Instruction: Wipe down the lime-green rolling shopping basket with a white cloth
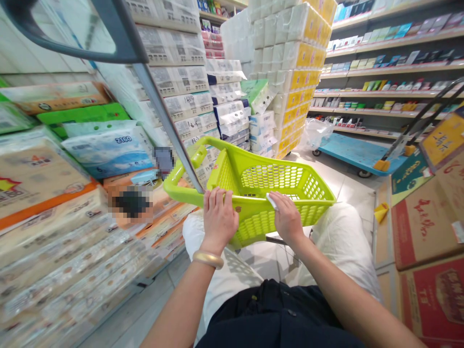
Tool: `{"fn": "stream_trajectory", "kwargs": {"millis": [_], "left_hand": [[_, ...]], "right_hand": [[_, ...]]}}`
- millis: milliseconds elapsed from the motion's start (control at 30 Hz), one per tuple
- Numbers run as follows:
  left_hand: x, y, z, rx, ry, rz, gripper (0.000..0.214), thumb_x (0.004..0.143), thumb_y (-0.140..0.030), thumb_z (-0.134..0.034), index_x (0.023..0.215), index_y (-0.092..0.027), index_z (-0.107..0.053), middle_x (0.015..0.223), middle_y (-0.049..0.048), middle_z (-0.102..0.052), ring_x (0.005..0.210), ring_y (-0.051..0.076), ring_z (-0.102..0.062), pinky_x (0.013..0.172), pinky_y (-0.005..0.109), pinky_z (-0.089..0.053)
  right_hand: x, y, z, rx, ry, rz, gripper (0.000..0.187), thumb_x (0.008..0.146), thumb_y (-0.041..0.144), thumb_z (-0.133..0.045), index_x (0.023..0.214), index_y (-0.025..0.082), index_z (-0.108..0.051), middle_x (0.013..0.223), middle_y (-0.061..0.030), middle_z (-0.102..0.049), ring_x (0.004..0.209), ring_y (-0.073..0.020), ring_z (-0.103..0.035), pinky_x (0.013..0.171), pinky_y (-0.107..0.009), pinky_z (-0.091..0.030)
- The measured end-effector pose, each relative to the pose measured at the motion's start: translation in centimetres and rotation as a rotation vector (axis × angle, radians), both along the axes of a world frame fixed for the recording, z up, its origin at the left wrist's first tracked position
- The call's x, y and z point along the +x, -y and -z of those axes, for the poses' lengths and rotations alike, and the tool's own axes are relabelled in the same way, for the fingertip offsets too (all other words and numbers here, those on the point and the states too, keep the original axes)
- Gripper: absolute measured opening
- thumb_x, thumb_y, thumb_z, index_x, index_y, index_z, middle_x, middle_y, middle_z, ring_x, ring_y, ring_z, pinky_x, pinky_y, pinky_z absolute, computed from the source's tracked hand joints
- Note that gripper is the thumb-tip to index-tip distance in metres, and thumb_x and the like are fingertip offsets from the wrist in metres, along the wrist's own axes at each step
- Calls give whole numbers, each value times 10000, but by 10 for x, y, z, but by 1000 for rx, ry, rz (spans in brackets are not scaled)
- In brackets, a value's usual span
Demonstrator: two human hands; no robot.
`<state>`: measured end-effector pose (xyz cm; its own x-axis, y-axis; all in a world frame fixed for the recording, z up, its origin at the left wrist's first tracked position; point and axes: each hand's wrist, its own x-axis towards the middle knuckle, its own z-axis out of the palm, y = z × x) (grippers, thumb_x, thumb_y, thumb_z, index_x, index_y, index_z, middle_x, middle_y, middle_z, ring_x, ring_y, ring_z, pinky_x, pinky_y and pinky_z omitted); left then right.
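A lime-green plastic shopping basket [290, 186] sits tilted in front of me, above my lap. My left hand [218, 216] grips its near rim, fingers curled over the edge beside a grey metal pole [165, 113]. My right hand [286, 216] rests on the same rim further right, fingers pressed on a small white piece, perhaps a tissue or cloth [271, 200]. A gold bangle [208, 259] circles my left wrist. The basket looks empty inside.
Stacked packs of tissue paper [72, 193] fill the left side. Wrapped toilet rolls [290, 63] tower at the back. A blue flat trolley [357, 152] stands on the floor right of them, before shelves [391, 72]. Cardboard boxes [427, 217] line the right.
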<state>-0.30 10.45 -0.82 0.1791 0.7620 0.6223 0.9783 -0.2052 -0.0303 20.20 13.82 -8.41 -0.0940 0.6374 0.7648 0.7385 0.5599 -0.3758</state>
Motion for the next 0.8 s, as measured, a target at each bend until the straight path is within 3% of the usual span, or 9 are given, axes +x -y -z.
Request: {"fn": "stream_trajectory", "kwargs": {"millis": [267, 567, 667, 800], "left_hand": [[-2, 0, -1, -8, -32, -9, 453, 767, -166, -567, 1217, -108, -579, 1214, 176, -594, 1292, 347, -456, 1170, 542, -275], [-2, -1, 0, -4, 2, 3, 450, 776, -171, -558, 1222, -113, -581, 1216, 179, -592, 1294, 353, -451, 1176, 552, -256], [-1, -1, 0, -3, 18, 11, 451, 774, -168, -556, 1222, -126, -580, 1217, 177, -595, 1299, 351, -449, 1176, 562, -251], [-3, 0, 0, 2, 2, 9, 449, 772, -165, -561, 1218, -118, -579, 1218, 178, -597, 1293, 345, -456, 1170, 554, -266]], "right_hand": [[-49, -2, -19, -2, 27, -138, 505, 841, 13, -384, 1270, 145, -617, 1278, -116, -671, 1230, -215, -597, 1110, -430, -444], [3, 0, 2, -28, -12, 23, 491, 853, 31, -388, 1265, 162, -620, 1264, -126, -676, 1231, -248, -598, 1108, -502, -426], [-12, 0, -3, -42, -26, 14, 516, 837, 21, -395, 1272, 182, -620, 1257, -111, -682, 1231, -236, -598, 1120, -493, -417], [-49, 1, -18, -40, -2, -122, 517, 840, 28, -394, 1287, 166, -613, 1291, -116, -663, 1237, -225, -592, 1128, -465, -421]]}}
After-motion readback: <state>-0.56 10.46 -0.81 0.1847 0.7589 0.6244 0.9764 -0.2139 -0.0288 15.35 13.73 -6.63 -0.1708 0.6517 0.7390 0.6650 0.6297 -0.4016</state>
